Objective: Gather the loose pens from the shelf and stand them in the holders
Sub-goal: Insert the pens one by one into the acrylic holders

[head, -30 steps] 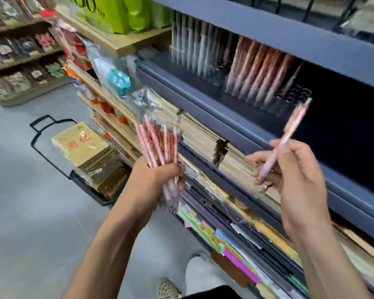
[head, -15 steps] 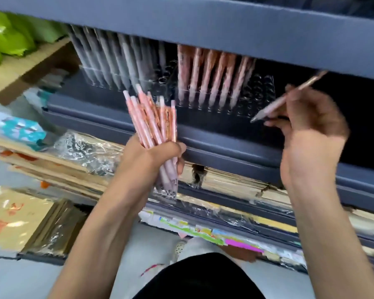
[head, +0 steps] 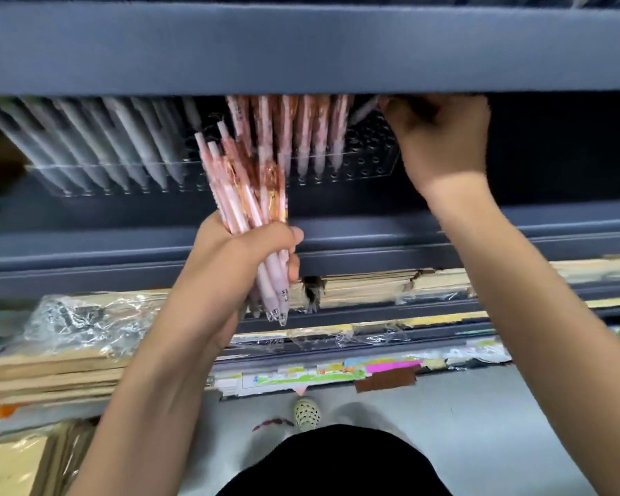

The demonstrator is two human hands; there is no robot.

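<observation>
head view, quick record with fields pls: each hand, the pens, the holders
left hand: grips a bundle of pink pens
right hand: up at the clear holder, pinching what looks like a single pen, blurred
standing pink pens: in that holder's left part; free holes on its right
pale pens: fill the left holder
shelf edge: hides the pen tops
</observation>
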